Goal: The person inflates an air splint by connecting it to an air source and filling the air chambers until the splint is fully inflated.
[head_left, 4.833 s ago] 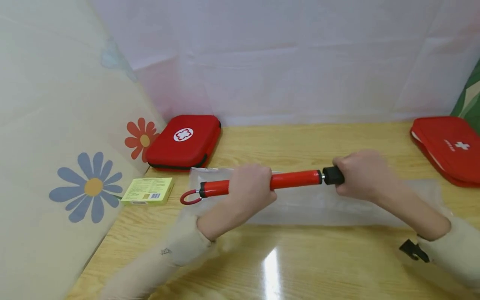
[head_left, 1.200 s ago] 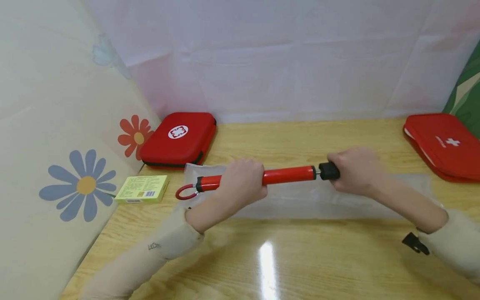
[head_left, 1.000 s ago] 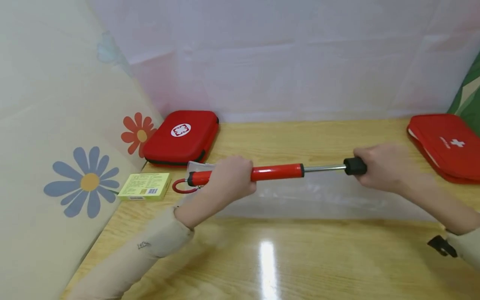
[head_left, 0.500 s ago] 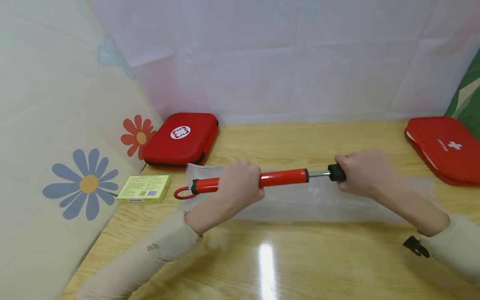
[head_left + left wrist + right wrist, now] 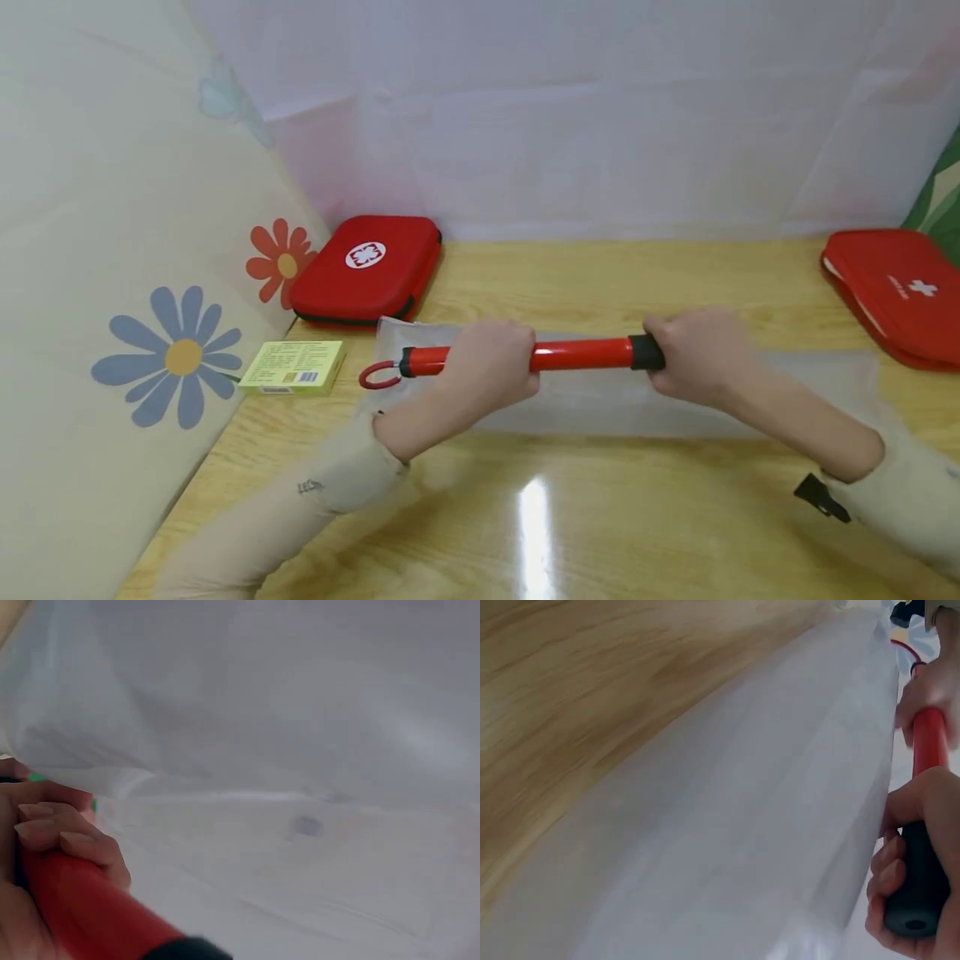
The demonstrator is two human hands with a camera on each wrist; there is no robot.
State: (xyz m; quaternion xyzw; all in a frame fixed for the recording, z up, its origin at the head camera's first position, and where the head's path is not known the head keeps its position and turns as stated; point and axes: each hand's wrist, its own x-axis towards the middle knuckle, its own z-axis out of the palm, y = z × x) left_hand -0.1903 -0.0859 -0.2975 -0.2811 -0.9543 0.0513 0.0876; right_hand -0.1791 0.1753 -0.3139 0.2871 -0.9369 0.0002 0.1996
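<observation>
My left hand (image 5: 491, 362) grips the red barrel of a hand pump (image 5: 581, 354), which lies level across the head view. Around its black handle curl the fingers of my right hand (image 5: 697, 354), and the handle meets the barrel end with no rod showing. A short red hose (image 5: 378, 381) loops out of the pump's left end. Below the pump stretches a long clear plastic sleeve (image 5: 622, 408), partly hidden by both forearms. In the right wrist view the black handle (image 5: 919, 881) fills the right palm, and the sleeve (image 5: 742, 795) looks puffed out.
A red hard case (image 5: 367, 271) with a white emblem stands at the back left. In front of it lies a yellow-green box (image 5: 292, 367). A red first-aid pouch (image 5: 900, 300) sits at the right. All rest on the wooden table (image 5: 600, 517), with a wall behind.
The pump's metal rod, long a second ago and shorter at half a second, is now fully inside the barrel. My right hand has moved left with the handle; my left keeps its grip.
</observation>
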